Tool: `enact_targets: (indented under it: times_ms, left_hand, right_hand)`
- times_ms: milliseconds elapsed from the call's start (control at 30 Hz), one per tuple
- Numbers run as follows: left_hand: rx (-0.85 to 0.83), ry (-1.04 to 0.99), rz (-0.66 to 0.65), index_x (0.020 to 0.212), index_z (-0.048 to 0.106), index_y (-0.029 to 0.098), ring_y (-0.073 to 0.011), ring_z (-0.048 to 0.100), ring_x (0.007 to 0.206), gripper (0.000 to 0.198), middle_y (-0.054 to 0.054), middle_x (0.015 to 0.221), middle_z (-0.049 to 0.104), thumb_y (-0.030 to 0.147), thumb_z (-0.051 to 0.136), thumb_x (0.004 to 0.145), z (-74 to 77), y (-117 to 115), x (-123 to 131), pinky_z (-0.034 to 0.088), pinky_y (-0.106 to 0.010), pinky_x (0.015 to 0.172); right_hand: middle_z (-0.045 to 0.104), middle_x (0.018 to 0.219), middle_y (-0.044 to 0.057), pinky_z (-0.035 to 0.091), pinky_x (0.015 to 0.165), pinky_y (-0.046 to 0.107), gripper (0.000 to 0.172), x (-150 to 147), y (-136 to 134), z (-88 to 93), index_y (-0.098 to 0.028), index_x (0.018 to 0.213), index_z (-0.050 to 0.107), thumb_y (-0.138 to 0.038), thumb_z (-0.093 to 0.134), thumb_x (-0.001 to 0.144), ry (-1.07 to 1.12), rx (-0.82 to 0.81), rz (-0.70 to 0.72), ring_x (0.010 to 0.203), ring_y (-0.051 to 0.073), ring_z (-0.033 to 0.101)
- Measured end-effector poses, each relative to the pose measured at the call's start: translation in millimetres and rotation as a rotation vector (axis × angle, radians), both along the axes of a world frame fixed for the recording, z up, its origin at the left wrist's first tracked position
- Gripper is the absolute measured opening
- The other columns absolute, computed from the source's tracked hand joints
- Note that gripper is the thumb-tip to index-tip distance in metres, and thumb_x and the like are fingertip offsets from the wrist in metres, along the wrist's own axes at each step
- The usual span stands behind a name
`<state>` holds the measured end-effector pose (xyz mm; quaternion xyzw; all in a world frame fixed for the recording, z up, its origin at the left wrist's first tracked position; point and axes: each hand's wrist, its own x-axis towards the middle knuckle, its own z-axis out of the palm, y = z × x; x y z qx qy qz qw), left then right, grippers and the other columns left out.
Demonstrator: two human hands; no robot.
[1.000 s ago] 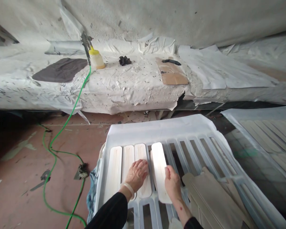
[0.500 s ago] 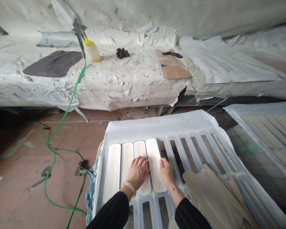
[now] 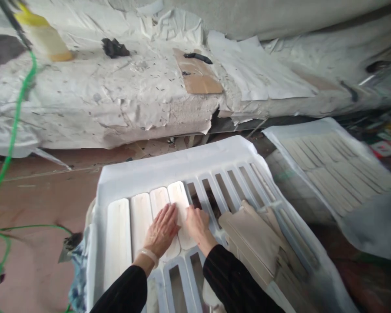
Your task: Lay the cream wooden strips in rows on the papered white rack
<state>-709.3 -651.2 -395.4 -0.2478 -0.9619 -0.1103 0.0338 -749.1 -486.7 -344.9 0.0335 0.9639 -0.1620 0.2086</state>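
Observation:
Several pale, round-cornered panels [image 3: 119, 239] lie side by side in a row on a white slotted rack [image 3: 135, 176]. My left hand [image 3: 162, 226] rests palm down across the third panel [image 3: 158, 196], fingers extended, its thumb against the edge of the panel to its right. My right hand [image 3: 197, 221] has its fingers curled onto the right edge of that rightmost panel [image 3: 178, 193], which sits slightly over its neighbour. The right fingertips are partly hidden. To the right, a heap of beige flat pieces [image 3: 247, 243] lies on the rack.
A second rack [image 3: 313, 130] with beige slats stands at right. Behind, a covered bench [image 3: 117, 108] holds a yellow-topped spray cup [image 3: 47, 37], a black crumpled thing [image 3: 115, 48] and cardboard [image 3: 200, 78]. A green hose [image 3: 14, 130] hangs to the floor at left.
My view has swung to the right, so the racks and bench sit further left. Both hands stay at the same panels, with the right hand now more closed around the panel's edge.

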Motion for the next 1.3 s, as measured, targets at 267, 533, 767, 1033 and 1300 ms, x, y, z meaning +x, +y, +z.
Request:
enact_targets:
  times_ms: [267,533,767,1033,1300]
  left_hand:
    - [0.007,0.016,-0.015,0.155,0.011,0.015,-0.0302,0.016,0.147,0.066,-0.010,0.158,0.023,0.041,0.036,0.100,-10.3,8,3,0.026,-0.052,0.118]
    - [-0.034,0.018,0.058,0.148,0.033,0.012,-0.0299,0.025,0.144,0.059,-0.011,0.155,0.031,0.045,0.038,0.099,-3.9,21,5,0.032,-0.050,0.115]
    - [-0.139,-0.097,0.225,0.148,0.038,0.022,-0.0392,0.023,0.144,0.070,-0.015,0.156,0.027,0.054,0.059,0.088,16.3,56,14,0.030,-0.059,0.113]
    - [-0.141,-0.133,0.244,0.147,0.039,0.025,-0.0366,0.018,0.146,0.068,-0.008,0.159,0.023,0.051,0.061,0.088,24.9,59,14,0.027,-0.063,0.114]
    - [-0.093,-0.120,0.114,0.144,0.041,0.012,-0.0294,0.024,0.145,0.070,-0.012,0.156,0.028,0.043,0.065,0.086,18.9,48,5,0.030,-0.049,0.118]
  right_hand:
    - [0.070,0.089,0.004,0.040,0.066,0.030,0.021,48,110,59.9,-0.021,0.096,0.059,-0.036,0.045,0.098,0.149,0.096,-0.044,0.081,0.020,0.066]
    - [0.061,0.107,0.010,0.045,0.076,0.042,0.043,135,198,44.4,-0.020,0.116,0.056,-0.044,0.069,0.082,0.152,0.356,0.061,0.097,0.032,0.056]
    - [0.058,0.091,0.012,0.047,0.065,0.039,0.021,128,196,30.2,-0.016,0.098,0.058,-0.036,0.050,0.093,0.236,0.453,0.165,0.086,0.030,0.058]
    - [0.062,0.083,0.015,0.049,0.054,0.033,0.024,135,191,23.9,-0.010,0.095,0.064,-0.009,0.040,0.092,0.324,0.568,0.407,0.072,0.026,0.064]
    - [0.071,0.070,0.008,0.048,0.055,0.037,0.029,136,259,44.4,-0.023,0.094,0.064,-0.014,0.036,0.094,0.217,0.469,0.175,0.063,0.026,0.069]
